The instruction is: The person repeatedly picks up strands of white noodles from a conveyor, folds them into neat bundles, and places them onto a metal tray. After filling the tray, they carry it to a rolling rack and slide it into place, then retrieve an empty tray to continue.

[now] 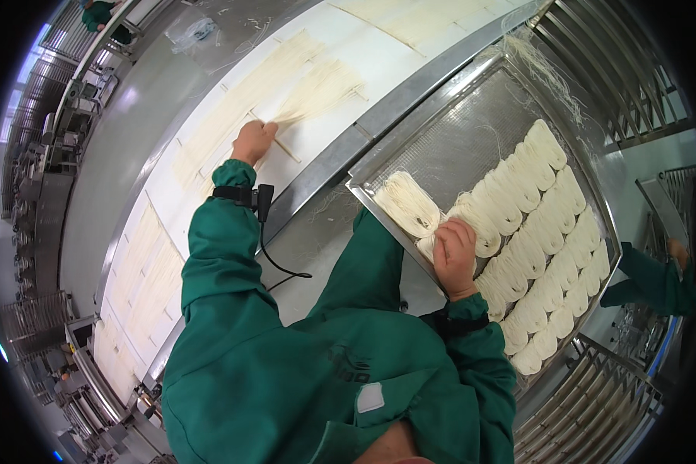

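Observation:
My left hand is over the white belt, its fingers closed on the gathered end of a fan of thin pale noodles. Beside that hand a thin rod lies across the belt. To the right, a metal tray with a mesh-like bottom holds several rows of folded noodle bundles. My right hand is at the tray's near-left edge, fingers curled against a noodle bundle there; its fingertips are partly hidden. Just beyond it, a looped noodle bundle lies apart from the rows.
More noodle sheets with thin rods lie along the white belt, which has a metal edge. Loose strands hang over the tray's far corner. Metal racks stand at right. Another person in green is at far right.

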A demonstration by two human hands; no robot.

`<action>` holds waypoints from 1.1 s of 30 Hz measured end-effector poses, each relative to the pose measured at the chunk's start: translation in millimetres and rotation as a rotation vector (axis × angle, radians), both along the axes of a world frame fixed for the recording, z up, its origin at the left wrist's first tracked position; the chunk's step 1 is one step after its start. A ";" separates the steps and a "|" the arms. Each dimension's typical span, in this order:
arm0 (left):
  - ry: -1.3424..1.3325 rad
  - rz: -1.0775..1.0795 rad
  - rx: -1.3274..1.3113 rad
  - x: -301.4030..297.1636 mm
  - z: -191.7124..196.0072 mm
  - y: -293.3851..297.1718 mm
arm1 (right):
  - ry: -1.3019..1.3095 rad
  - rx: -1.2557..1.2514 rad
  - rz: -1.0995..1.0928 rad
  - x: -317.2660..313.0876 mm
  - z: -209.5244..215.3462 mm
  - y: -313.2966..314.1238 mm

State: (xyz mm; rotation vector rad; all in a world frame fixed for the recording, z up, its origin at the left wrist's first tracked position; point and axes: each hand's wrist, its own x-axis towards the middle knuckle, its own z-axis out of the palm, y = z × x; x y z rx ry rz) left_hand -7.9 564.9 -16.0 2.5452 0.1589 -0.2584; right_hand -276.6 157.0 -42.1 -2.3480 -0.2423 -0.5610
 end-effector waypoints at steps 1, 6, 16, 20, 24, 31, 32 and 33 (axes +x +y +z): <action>0.093 -0.039 -0.233 1.8 16.7 -9.7 | 0.015 0.042 0.016 2.3 6.2 -0.4; 0.195 -0.386 -0.802 -15.2 87.1 -119.3 | -0.036 0.029 0.046 63.6 62.3 6.7; 0.244 -0.446 -1.208 -9.2 109.9 -239.7 | 0.149 -0.084 -0.243 140.7 40.6 9.2; 0.302 -0.098 -1.100 25.7 44.6 -222.4 | 0.442 -0.232 -0.238 114.5 -13.2 -13.8; 0.417 -0.251 -0.836 27.3 16.0 -204.9 | 0.348 -0.324 -0.232 100.1 -25.4 -21.3; 0.233 -0.776 -0.752 -38.9 35.1 -245.5 | 0.163 -0.034 -0.235 83.5 -4.9 -39.7; 0.269 -0.804 -0.682 -46.4 32.9 -255.1 | 0.130 0.033 -0.230 81.8 -3.9 -41.4; 0.269 -0.863 -0.649 -53.3 28.6 -264.2 | 0.131 0.134 -0.239 80.3 -3.6 -42.2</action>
